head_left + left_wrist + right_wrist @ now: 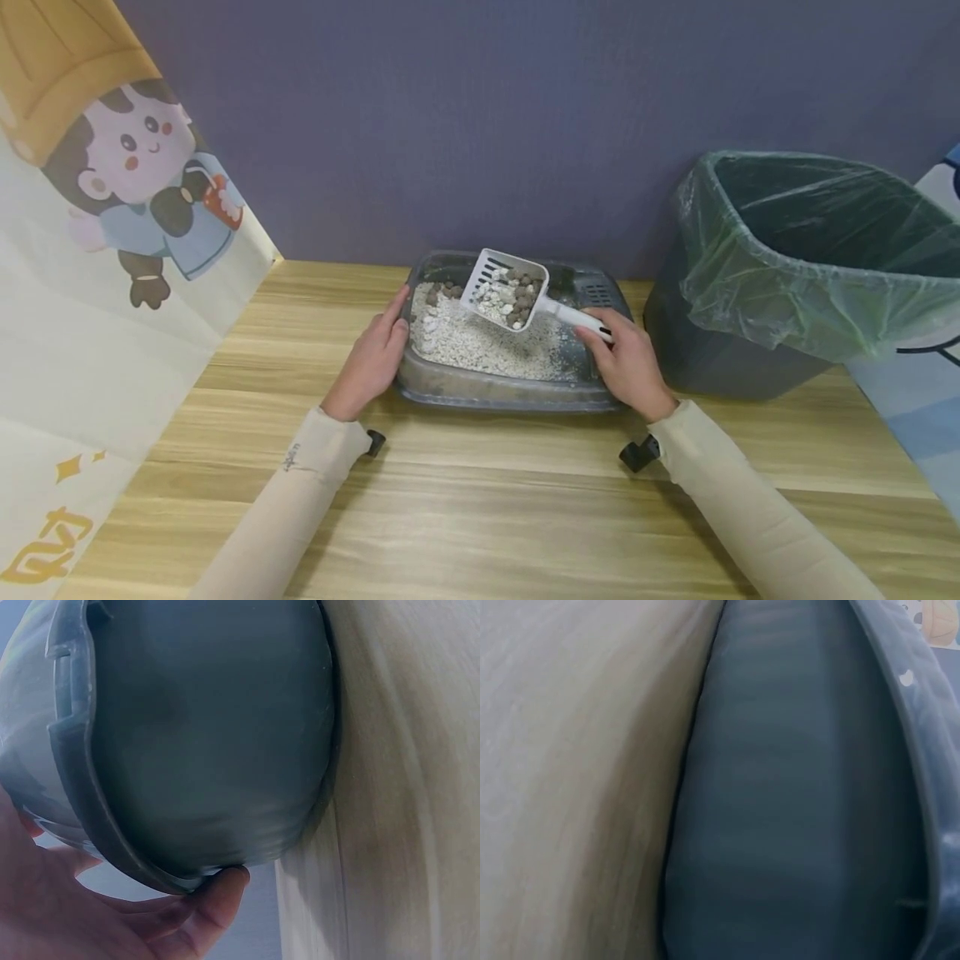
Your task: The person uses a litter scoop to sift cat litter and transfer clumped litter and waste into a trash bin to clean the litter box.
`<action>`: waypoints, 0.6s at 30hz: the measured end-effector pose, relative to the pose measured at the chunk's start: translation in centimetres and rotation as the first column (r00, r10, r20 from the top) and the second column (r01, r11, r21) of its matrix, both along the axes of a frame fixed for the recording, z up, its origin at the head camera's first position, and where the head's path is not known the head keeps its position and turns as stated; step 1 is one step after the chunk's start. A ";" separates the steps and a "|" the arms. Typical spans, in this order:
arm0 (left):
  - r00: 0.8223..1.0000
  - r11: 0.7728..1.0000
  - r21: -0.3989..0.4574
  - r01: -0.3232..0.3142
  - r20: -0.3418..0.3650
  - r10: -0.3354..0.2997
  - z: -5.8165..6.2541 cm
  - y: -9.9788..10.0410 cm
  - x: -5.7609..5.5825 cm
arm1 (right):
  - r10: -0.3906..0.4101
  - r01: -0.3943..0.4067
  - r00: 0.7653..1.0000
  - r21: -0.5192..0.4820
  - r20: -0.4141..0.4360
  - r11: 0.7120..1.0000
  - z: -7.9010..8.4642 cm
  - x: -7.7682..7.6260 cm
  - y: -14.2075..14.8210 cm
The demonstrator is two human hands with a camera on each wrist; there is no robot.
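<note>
A grey litter box [510, 395] sits on the table, with pale litter [487, 346] and some brown clumps inside. My left hand [372, 354] grips its left rim; in the left wrist view the fingertips [225, 889] press the outer wall [217, 735] just under the rim. My right hand [626, 358] holds a white slotted litter scoop [551, 307] by the handle. The scoop's basket is over the litter, loaded with brown and white lumps [510, 298]. Only the box's outer side [780, 795] and rim show in the right wrist view; hand and scoop are outside it.
A dark grey trash bin [720, 350] lined with a translucent green bag [780, 308] stands close to the box's right side. Behind the wooden table [480, 508] rises a blue-purple wall [450, 125]. A cartoon-printed panel [112, 350] borders the left.
</note>
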State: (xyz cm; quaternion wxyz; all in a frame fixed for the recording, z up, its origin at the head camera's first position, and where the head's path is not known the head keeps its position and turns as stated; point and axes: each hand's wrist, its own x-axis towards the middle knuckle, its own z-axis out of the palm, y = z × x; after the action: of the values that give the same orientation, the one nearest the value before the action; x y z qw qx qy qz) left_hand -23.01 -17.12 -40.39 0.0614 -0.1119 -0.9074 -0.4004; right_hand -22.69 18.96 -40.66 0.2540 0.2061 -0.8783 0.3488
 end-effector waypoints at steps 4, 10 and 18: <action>1.000 1.000 -0.003 0.000 0.002 0.000 0.1 0.1 0.0 | 0.000 0.000 1.000 0.002 0.024 1.000 0.1 0.0 0.0; 1.000 1.000 -0.008 -0.001 -0.013 0.001 0.2 0.1 0.1 | 0.000 -0.005 0.995 0.044 0.105 0.999 0.2 0.1 0.2; 1.000 1.000 -0.013 0.000 -0.030 0.000 0.1 0.1 -0.1 | 0.049 -0.056 0.989 0.049 0.141 0.997 0.2 0.0 0.5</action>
State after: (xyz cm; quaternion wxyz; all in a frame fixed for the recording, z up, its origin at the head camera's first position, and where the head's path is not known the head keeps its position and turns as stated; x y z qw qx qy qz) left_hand -23.07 -16.99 -40.26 0.0742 -0.1183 -0.9090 -0.3927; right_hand -22.64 19.44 -40.41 0.1771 0.2109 -0.8971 0.3454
